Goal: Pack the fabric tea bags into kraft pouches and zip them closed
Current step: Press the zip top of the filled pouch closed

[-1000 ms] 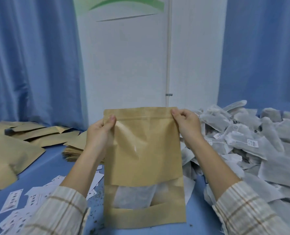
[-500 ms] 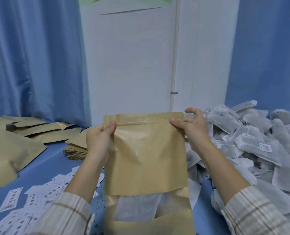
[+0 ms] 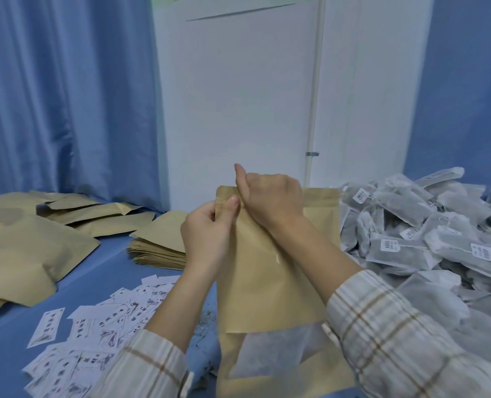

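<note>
We pinch the upright brown kraft pouch (image 3: 270, 271) zip, left hand (image 3: 207, 234) beside right hand (image 3: 270, 199); next, slide along.

Pretty soft, even indoor light with a cool bluish cast, no glare and only faint shadows. The plaid sleeves (image 3: 405, 340) at the bottom edge look smeared, and the wide-angle lens bends the curtains (image 3: 52, 96) near the sides.
</note>
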Demonstrator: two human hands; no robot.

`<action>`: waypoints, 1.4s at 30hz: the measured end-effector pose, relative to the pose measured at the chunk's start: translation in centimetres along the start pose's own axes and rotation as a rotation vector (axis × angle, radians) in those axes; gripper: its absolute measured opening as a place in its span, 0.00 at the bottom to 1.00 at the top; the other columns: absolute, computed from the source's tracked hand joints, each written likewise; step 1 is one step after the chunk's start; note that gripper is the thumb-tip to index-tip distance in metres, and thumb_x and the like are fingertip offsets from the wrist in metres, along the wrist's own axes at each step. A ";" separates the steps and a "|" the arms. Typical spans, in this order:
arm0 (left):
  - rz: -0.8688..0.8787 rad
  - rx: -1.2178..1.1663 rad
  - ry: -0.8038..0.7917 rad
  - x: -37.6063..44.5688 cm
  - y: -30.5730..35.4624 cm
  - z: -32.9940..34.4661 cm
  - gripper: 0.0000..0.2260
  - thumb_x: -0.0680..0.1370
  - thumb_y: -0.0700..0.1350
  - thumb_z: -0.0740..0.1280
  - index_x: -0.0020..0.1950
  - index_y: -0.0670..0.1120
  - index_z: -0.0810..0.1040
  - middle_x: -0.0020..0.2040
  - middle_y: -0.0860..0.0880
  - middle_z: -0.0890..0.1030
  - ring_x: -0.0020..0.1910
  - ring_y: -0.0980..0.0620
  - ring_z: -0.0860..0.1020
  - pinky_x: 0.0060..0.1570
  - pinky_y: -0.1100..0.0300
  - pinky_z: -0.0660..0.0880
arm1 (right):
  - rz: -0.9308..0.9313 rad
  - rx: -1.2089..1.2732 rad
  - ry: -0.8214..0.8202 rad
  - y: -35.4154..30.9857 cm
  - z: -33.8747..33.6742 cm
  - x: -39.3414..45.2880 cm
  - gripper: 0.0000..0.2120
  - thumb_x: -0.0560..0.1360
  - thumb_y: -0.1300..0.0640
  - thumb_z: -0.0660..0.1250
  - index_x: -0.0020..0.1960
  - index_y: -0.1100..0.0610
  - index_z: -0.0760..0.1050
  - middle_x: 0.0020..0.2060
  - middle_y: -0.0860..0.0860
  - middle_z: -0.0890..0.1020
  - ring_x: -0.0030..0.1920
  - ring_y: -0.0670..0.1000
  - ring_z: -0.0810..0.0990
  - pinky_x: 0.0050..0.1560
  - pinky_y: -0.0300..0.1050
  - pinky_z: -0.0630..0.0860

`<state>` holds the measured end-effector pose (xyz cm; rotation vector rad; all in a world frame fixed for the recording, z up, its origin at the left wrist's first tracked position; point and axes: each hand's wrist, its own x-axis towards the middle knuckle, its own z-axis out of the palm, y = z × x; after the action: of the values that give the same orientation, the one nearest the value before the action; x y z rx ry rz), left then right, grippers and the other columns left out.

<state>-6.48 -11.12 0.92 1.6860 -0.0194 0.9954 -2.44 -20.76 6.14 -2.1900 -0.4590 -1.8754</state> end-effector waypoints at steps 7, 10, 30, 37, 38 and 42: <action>-0.053 -0.081 -0.062 -0.9 0.3 0.5 0.19 0.81 0.49 0.58 0.31 0.45 0.63 0.24 0.57 0.68 0.28 0.60 0.65 0.29 0.64 0.60 | -0.014 -0.083 -0.223 -1.6 -0.4 0.5 0.28 0.73 0.39 0.60 0.22 0.54 0.58 0.15 0.50 0.60 0.21 0.53 0.61 0.25 0.35 0.50; 0.015 -0.044 -0.105 -1.3 0.6 0.4 0.18 0.82 0.47 0.57 0.35 0.39 0.65 0.29 0.51 0.67 0.32 0.54 0.64 0.33 0.58 0.60 | -0.006 -0.052 -0.029 -1.5 -0.8 0.2 0.28 0.67 0.44 0.67 0.18 0.53 0.56 0.11 0.51 0.62 0.14 0.53 0.60 0.24 0.33 0.50; -0.069 -0.157 -0.173 0.7 -0.7 -2.3 0.03 0.75 0.48 0.69 0.43 0.50 0.78 0.38 0.51 0.83 0.42 0.48 0.80 0.45 0.51 0.76 | 0.017 0.557 -0.997 2.7 -2.7 3.1 0.10 0.69 0.50 0.73 0.38 0.57 0.80 0.29 0.50 0.77 0.34 0.47 0.73 0.32 0.38 0.67; -0.068 -0.220 -0.191 0.8 -1.1 -2.5 0.03 0.75 0.48 0.70 0.42 0.51 0.79 0.34 0.58 0.81 0.36 0.59 0.78 0.36 0.64 0.74 | 0.072 0.619 -1.133 2.9 -3.0 4.9 0.05 0.64 0.50 0.77 0.38 0.49 0.83 0.32 0.45 0.83 0.34 0.42 0.78 0.36 0.34 0.74; -0.074 -0.227 -0.190 0.7 -1.1 -2.5 0.02 0.74 0.48 0.70 0.43 0.51 0.79 0.36 0.56 0.82 0.38 0.58 0.79 0.38 0.63 0.75 | 0.087 0.623 -1.126 2.8 -2.9 4.9 0.06 0.62 0.50 0.78 0.36 0.49 0.83 0.32 0.44 0.83 0.33 0.41 0.78 0.35 0.34 0.74; -0.081 -0.258 -0.204 0.6 -1.1 -2.5 0.02 0.74 0.47 0.70 0.45 0.50 0.80 0.38 0.56 0.83 0.39 0.58 0.80 0.39 0.62 0.74 | 0.094 0.599 -1.124 3.1 -2.7 5.2 0.09 0.57 0.48 0.80 0.32 0.48 0.83 0.29 0.42 0.82 0.30 0.38 0.77 0.29 0.28 0.72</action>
<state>-7.04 -8.41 0.49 1.5308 -0.2036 0.7240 -3.05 -24.12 11.85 -2.4843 -0.9003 -0.1988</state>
